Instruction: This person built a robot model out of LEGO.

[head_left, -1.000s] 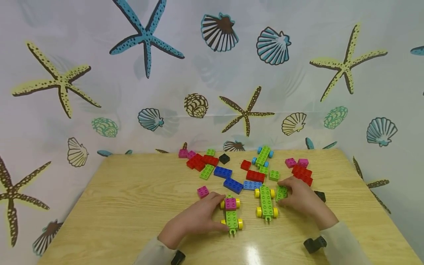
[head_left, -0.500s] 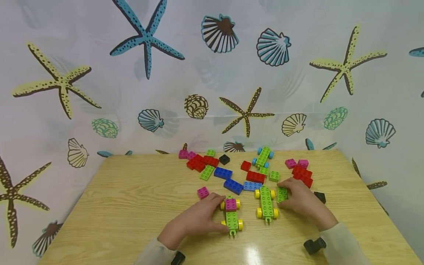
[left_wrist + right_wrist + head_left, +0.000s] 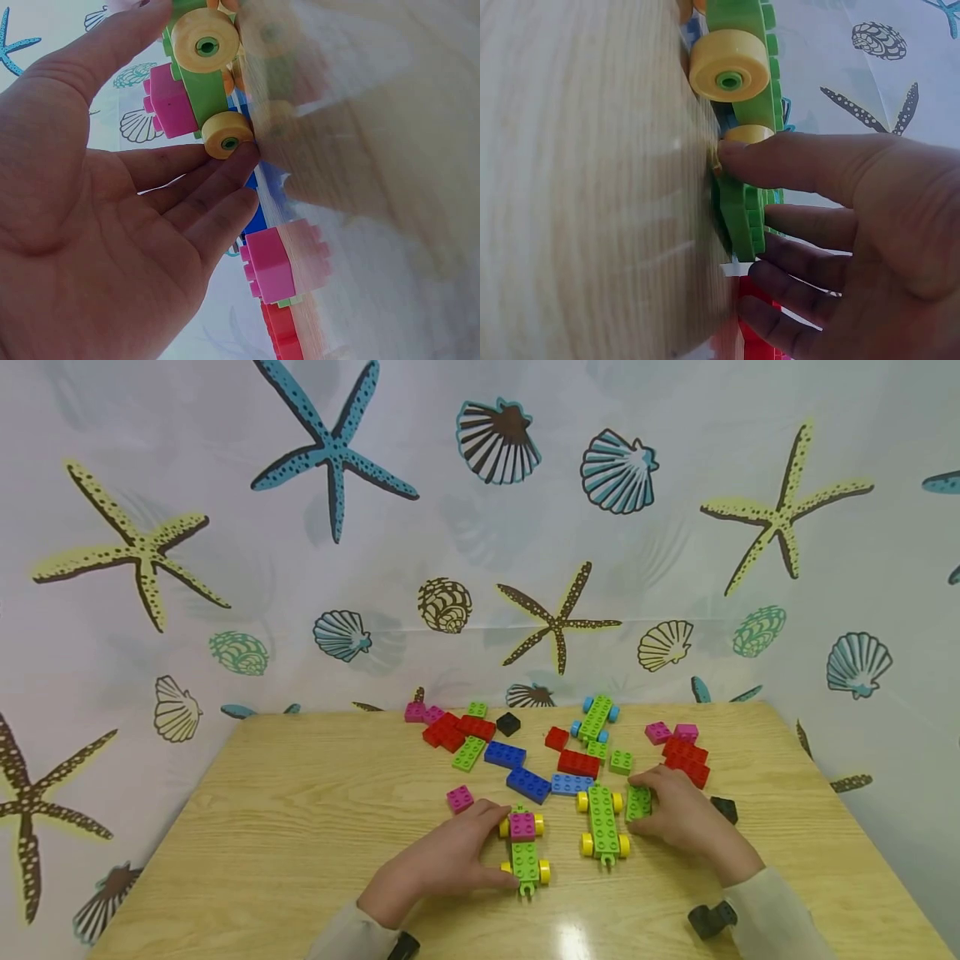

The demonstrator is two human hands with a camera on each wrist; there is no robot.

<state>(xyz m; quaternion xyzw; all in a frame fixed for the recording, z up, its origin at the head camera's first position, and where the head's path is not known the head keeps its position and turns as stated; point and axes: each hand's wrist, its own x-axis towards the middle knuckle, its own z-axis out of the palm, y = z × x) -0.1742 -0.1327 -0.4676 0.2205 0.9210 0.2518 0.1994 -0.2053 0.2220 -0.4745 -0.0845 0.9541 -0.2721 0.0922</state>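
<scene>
In the head view my left hand (image 3: 453,856) spans a green toy car (image 3: 525,862) with yellow wheels, thumb at the near end and fingertips at the far end. A pink brick (image 3: 522,826) sits on top of that car; the left wrist view shows fingers (image 3: 225,176) by its wheel (image 3: 227,135). My right hand (image 3: 686,814) pinches a green brick (image 3: 639,802) between thumb and fingers, low on the table. Just left of that brick stands a second green car (image 3: 603,818) with yellow wheels and bare studs.
Behind the hands lie blue bricks (image 3: 528,784), red bricks (image 3: 578,763) and a loose pink brick (image 3: 460,798). A green car with blue wheels (image 3: 597,718) stands near the back edge. Right of my right hand are a black brick (image 3: 724,810) and red bricks (image 3: 686,762).
Both hands keep their places on the car and the green brick. The whole head view has shifted slightly downward in the frame; no brick has visibly moved on the table.
</scene>
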